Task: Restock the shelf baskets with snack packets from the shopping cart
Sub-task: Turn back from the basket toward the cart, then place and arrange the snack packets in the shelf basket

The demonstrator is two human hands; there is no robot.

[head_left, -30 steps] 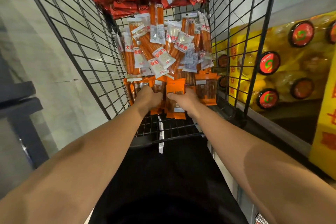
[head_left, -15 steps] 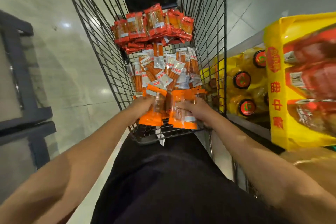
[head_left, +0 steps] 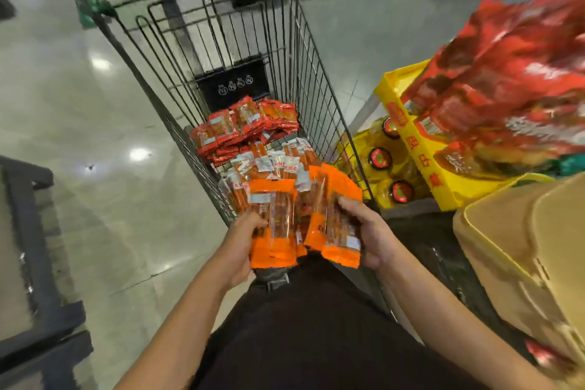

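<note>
The orange snack packets [head_left: 278, 225] were flat pouches with clear windows showing reddish sticks and small white labels; two fanned bundles were held just above the near end of the shopping cart [head_left: 304, 79]. The left hand [head_left: 237, 250] gripped one bundle with fingers curled round its left edge; the right hand [head_left: 373, 241] gripped the other bundle [head_left: 332, 215], thumb on top and fingers curled beneath. Inside the wire cart lay a pile of clear-and-white stick packets [head_left: 275, 165] bearing red characters too small to read, and beyond them a stack of red packets [head_left: 247, 127] near a black panel [head_left: 235, 82] printed with four round white icons. To the right, a yellow shelf basket [head_left: 424, 165] with red characters held blurred red packets [head_left: 506, 73]; below it stood yellow bottles with red caps [head_left: 380, 158].
</note>
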